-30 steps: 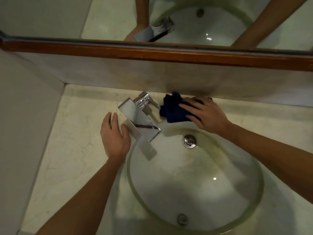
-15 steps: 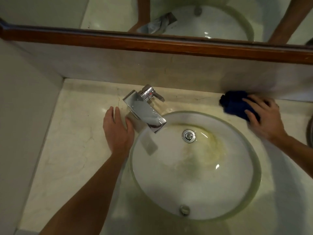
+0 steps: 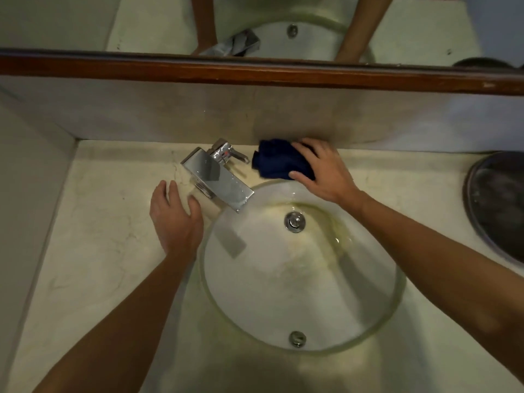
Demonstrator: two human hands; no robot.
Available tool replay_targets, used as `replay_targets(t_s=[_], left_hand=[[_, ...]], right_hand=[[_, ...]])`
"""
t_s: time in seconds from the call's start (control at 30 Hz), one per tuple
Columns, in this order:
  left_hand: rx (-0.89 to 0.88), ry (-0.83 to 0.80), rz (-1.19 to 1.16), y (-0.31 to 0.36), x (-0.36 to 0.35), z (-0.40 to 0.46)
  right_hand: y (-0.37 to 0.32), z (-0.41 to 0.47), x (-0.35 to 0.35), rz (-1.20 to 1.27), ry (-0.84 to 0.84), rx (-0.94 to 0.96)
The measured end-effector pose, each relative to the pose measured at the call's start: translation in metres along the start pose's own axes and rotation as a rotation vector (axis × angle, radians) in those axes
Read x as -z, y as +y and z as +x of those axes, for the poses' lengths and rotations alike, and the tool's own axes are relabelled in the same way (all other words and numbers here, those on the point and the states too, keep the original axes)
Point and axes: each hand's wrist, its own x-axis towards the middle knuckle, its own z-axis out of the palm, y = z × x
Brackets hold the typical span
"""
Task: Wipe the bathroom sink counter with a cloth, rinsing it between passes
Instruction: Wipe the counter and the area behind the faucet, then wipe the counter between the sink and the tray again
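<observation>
A dark blue cloth (image 3: 276, 160) lies bunched on the pale marble counter (image 3: 93, 236) behind the round glass basin (image 3: 397, 302), just right of the chrome faucet (image 3: 218, 180). My right hand (image 3: 326, 173) presses on the cloth, fingers spread over it and thumb at its near edge. My left hand (image 3: 174, 219) rests flat on the counter to the left of the faucet, fingers straight, holding nothing. No water runs from the spout.
The basin has a chrome drain (image 3: 295, 221) and an overflow fitting (image 3: 297, 338). A dark round tray (image 3: 499, 205) sits at the counter's right edge. A wall closes the left side, and a wood-framed mirror (image 3: 255, 72) runs above the backsplash.
My right hand slid the cloth right along the back of the counter, then back left to beside the faucet. My left hand stayed flat on the counter.
</observation>
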Motion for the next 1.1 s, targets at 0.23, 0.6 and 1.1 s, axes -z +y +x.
replay_targets(t_s=[0.23, 0.6, 1.1], left_hand=[[0.107, 0.231, -0.296, 0.028, 0.018, -0.027], [0.890, -0.623, -1.143, 0.202, -0.013, -0.084], [1.250, -0.641, -1.865, 0.276, 0.021, -0.121]], right_hand=[[0.008, -0.016, 0.004, 0.295, 0.106, -0.883], [-0.017, -0.037, 0.039, 1.072, 0.090, -0.869], [-0.027, -0.141, 0.115, 0.884, -0.001, -0.472]])
